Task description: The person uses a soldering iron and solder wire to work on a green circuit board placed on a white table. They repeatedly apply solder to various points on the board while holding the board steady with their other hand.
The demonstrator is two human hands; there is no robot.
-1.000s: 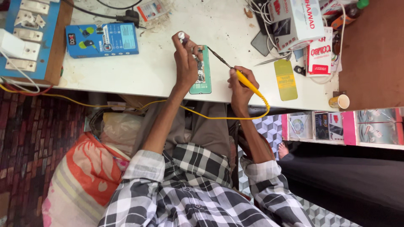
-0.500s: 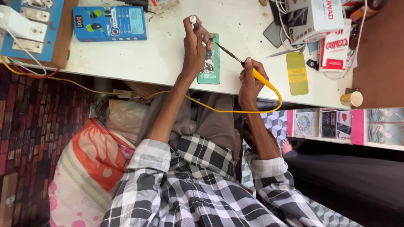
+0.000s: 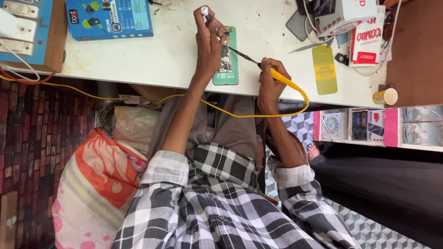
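Note:
An opened green phone [image 3: 227,71] lies on the white table [image 3: 157,60] with its inner board showing. My left hand [image 3: 207,41] rests on the phone and grips a small white-tipped tube [image 3: 205,11] between thumb and fingers. My right hand [image 3: 270,80] is closed around the yellow handle of a soldering iron [image 3: 281,79]. The iron's dark metal tip reaches left and touches the phone's board. Its yellow cord [image 3: 240,114] loops under the table edge and runs off to the left.
A blue product box [image 3: 110,18] and a switchboard [image 3: 20,32] sit at the table's left. A yellow card [image 3: 324,69], red-and-white boxes [image 3: 367,39], cables and a paper cup [image 3: 385,96] lie at the right. An orange-patterned sack [image 3: 97,184] stands by my left leg.
The view has shifted, so the table sits higher and more to the right in the frame. Both hands keep their grips; the iron's tip stays at the phone's board.

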